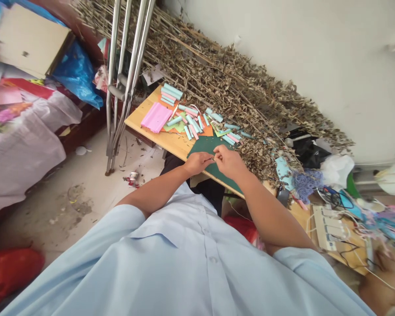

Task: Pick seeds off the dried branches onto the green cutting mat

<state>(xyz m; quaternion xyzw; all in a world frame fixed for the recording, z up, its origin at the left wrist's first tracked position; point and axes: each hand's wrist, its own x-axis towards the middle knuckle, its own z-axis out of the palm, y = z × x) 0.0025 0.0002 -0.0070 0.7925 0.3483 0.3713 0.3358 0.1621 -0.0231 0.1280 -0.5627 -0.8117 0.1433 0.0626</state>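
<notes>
My left hand [198, 163] and my right hand [228, 161] meet over the green mat [200, 145] at the near edge of the wooden table. The fingers of both are pinched together around something small between them, too small to make out. Just beyond lie several rolled light-blue paper tubes [200, 123] with pink ones [193, 131] among them, on orange and green sheets. A folded stack of pink paper [156, 117] sits to the left of these rolls.
Dried leafy stalks [217, 66] lean along the wall and spill onto the table. Metal crutches [110, 109] stand at its left corner. On the right are a power strip [329, 228], cables and purple yarn [308, 183]. Another person's blurred hand [386, 267] shows at lower right.
</notes>
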